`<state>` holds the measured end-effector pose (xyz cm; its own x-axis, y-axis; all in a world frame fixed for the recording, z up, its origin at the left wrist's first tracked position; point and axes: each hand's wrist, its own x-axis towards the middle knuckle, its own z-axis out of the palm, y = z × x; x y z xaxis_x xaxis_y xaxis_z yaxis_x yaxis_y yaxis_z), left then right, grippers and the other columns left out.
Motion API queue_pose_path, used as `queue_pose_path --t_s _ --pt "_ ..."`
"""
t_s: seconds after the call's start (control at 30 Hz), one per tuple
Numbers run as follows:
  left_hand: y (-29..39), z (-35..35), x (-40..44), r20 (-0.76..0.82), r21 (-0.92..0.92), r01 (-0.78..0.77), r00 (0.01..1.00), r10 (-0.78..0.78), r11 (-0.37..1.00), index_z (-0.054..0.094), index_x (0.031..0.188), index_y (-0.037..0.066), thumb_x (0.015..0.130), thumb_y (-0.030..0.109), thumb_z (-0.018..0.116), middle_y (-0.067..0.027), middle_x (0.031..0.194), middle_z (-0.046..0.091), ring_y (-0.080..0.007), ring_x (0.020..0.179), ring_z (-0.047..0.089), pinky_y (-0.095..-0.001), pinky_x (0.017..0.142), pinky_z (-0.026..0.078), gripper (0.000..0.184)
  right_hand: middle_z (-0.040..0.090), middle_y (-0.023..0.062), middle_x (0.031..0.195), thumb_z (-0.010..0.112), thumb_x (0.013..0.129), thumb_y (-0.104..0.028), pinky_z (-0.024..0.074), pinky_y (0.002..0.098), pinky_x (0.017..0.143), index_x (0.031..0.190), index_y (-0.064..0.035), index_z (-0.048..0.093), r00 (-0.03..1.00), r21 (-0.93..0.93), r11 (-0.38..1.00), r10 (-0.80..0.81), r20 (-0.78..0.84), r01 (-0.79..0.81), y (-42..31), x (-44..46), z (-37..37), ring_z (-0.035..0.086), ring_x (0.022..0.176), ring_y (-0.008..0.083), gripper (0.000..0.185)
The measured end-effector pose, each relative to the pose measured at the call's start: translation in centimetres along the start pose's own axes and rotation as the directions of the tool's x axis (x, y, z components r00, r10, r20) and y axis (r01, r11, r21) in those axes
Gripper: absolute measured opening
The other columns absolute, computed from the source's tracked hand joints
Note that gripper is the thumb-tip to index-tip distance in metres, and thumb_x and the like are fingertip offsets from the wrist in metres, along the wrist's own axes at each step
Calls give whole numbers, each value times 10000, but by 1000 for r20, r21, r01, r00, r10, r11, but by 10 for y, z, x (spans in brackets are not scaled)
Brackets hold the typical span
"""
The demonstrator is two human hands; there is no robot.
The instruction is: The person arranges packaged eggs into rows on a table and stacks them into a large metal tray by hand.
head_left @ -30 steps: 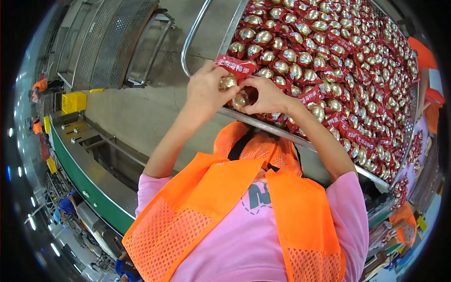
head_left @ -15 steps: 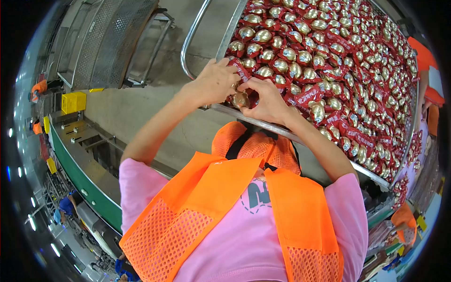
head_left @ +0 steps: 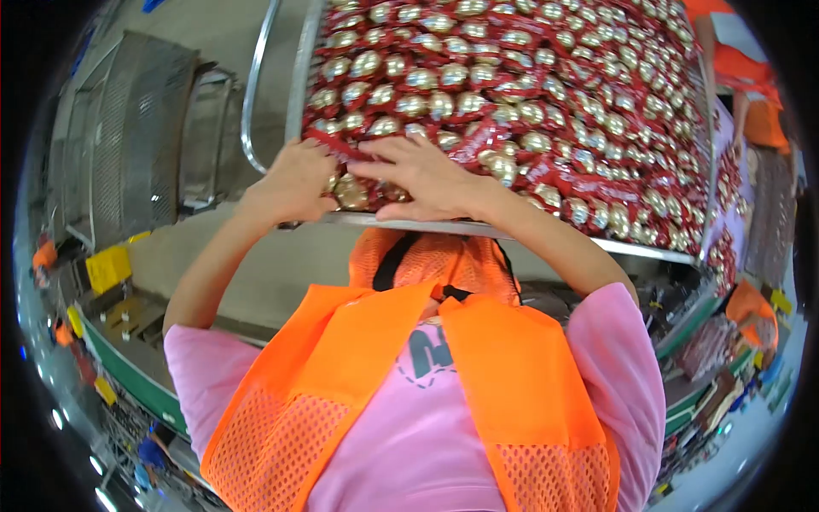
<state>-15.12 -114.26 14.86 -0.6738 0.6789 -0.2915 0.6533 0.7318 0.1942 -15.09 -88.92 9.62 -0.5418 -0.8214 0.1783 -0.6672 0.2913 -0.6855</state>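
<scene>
At the near left corner of a metal-rimmed tray (head_left: 627, 247), my left hand (head_left: 294, 181) rests over shiny red-and-gold packets. Its thumb and fingers are apart, beside a gold-centred packet (head_left: 351, 192). My right hand (head_left: 422, 177) lies just to the right, its fingers spread flat over more packets and pointing toward the left hand. A red wrapper end (head_left: 337, 145) shows between the two sets of fingertips. Both palms face down, so what lies beneath them is partly hidden. Many more packets (head_left: 439, 104) fill the tray in rough rows.
A curved metal handle (head_left: 250, 102) rises along the tray's left side. Farther left stands a perforated metal rack (head_left: 141, 128), with a yellow crate (head_left: 108, 270) below it. Another person's orange garment (head_left: 740, 72) is at the tray's right side.
The view has shifted, so the tray and hands appear farther left. My fingers, pinched around a packet before, are now apart, and my right hand has flattened.
</scene>
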Motion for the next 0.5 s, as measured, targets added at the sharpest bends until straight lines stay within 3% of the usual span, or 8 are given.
queue_pose_path --t_s 0.07,0.1,0.13,0.2,0.27,0.33,0.4,0.5 --pt "-8 -11 10 156 -105 79 986 -62 991 697 1017 12 660 259 815 -159 980 670 -335 980 633 -437 892 464 449 598 156 1296 759 816 -339 456 445 1001 1304 -86 600 961 118 992 65 -268 -34 8 -22 -49 576 1192 313 573" --pt "-8 -16 13 244 -146 133 965 -94 980 695 1044 15 667 263 813 -165 983 668 -341 971 635 -440 886 465 466 634 152 1227 753 819 -303 485 419 964 1263 -79 626 928 73 984 176 -328 -161 12 -43 -73 610 1131 314 513" --pt "-3 -21 17 156 -110 168 976 -150 980 692 1057 21 678 269 812 -164 982 666 -346 960 634 -440 879 467 469 669 147 1157 747 822 -267 513 393 927 1222 -73 652 878 37 958 275 -391 -284 17 -69 -94 645 1070 314 455" --pt "16 -31 31 -32 -39 245 969 -246 969 686 1082 34 698 280 810 -162 981 661 -355 937 633 -440 866 471 473 696 142 1074 743 810 -245 504 416 941 1114 -73 698 854 42 903 418 -308 -427 28 -118 -105 648 1051 322 352" --pt "45 -36 62 -255 -128 35 965 -67 991 671 1122 59 776 237 777 -134 979 656 -348 946 621 -445 839 478 403 706 130 1034 751 779 -239 511 420 921 1063 -81 709 836 -50 837 537 -114 -545 12 -143 -105 649 1020 324 328" --pt "88 -20 104 -368 -347 -221 926 84 912 654 1153 56 794 221 769 -138 1030 639 -343 960 618 -438 854 501 412 695 115 996 787 726 -292 514 425 877 1003 -76 698 858 -64 857 504 -101 -511 5 -152 -84 639 986 319 363" --pt "121 -1 136 -255 -289 -212 957 138 934 582 1289 82 830 285 744 -144 1165 567 -332 1085 575 -432 871 498 527 682 99 951 792 718 -325 510 426 857 975 -77 683 849 -86 850 503 -163 -520 8 -155 -66 616 978 299 374" --pt "141 18 166 -62 -384 -172 985 161 907 567 1302 92 846 314 730 -155 1127 544 -349 1089 548 -449 891 475 533 671 75 900 783 727 -349 502 427 815 952 -88 663 888 -123 888 417 -195 -444 17 -176 -53 591 956 281 366"
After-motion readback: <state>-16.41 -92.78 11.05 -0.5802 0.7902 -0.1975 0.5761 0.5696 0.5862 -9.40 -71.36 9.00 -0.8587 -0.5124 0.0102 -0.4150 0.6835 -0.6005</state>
